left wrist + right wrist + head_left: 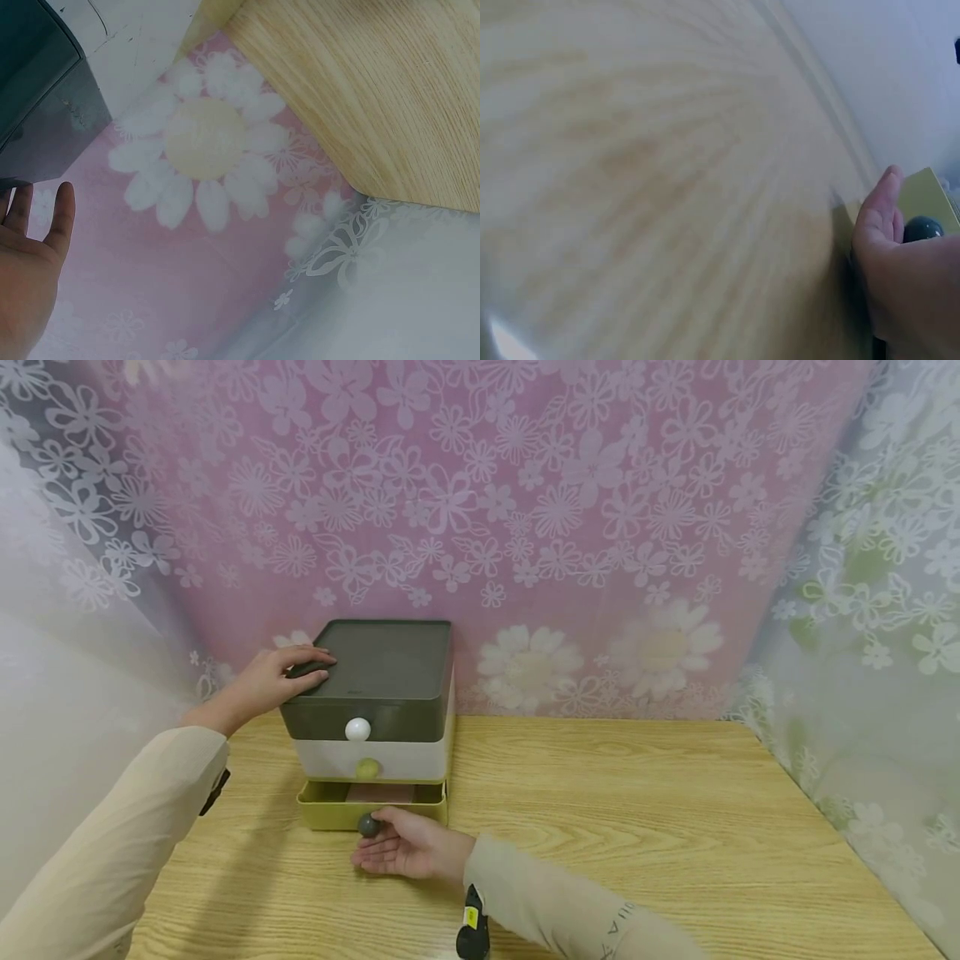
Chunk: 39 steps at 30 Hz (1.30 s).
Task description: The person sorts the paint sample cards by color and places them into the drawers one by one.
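Note:
A small drawer cabinet (390, 660) has a dark grey top section, a white middle drawer (322, 758) and a yellow-green bottom drawer (330, 815). The bottom drawer is pulled partly out, and a pale pink flat piece (380, 792) shows inside it. My left hand (266, 685) rests over the cabinet's upper left edge, fingers on the dark top. At the bottom drawer, my right hand (412, 846) has thumb and index finger at the dark round knob (368, 825), pinching it from the right side; its other fingers extend loosely below.
The cabinet stands on a wood-grain table (615, 827), near the back edge. Behind it hangs a pink flowered curtain (525, 510). Pale flowered sheets enclose the left and right sides. A white knob (357, 730) and a yellow-green knob (367, 768) stick out of the upper drawers.

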Each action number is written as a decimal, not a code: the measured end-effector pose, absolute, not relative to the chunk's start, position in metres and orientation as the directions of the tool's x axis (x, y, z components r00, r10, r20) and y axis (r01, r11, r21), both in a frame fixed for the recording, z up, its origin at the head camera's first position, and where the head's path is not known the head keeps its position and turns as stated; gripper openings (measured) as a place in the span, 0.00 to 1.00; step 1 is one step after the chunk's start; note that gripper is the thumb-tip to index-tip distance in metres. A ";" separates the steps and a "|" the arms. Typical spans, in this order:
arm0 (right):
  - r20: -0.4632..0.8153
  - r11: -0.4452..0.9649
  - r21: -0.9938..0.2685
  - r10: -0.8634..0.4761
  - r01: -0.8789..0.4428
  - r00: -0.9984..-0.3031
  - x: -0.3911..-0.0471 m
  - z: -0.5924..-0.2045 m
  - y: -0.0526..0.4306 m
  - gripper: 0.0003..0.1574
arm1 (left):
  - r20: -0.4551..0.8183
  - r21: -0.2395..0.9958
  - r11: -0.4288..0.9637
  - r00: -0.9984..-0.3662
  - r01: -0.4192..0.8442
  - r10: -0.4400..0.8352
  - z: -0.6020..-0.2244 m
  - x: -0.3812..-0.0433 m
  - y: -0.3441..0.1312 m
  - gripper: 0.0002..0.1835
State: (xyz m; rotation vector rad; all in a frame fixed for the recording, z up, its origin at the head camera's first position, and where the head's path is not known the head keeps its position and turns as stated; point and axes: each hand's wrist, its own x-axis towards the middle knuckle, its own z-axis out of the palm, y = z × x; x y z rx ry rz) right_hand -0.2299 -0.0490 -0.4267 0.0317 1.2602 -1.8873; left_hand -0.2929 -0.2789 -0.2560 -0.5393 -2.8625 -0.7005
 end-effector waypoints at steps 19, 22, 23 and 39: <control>-0.425 -0.139 -0.753 -0.643 0.643 -0.637 -0.257 -0.420 -0.034 0.33 | 0.219 0.431 0.817 -0.922 0.384 0.319 -0.255 -0.294 -0.275 0.22; -0.397 -0.119 -0.795 -0.639 0.595 -0.658 -0.254 -0.413 -0.017 0.32 | 0.224 0.429 0.816 -0.920 0.388 0.320 -0.256 -0.295 -0.275 0.22; -0.387 -0.106 -0.813 -0.635 0.572 -0.668 -0.252 -0.410 -0.009 0.32 | 0.226 0.427 0.815 -0.919 0.391 0.322 -0.256 -0.295 -0.275 0.22; -0.167 0.138 -0.984 -0.501 0.112 -0.849 -0.254 -0.370 0.155 0.25 | 0.492 0.251 0.912 -0.854 0.325 0.169 -0.263 -0.277 -0.272 0.18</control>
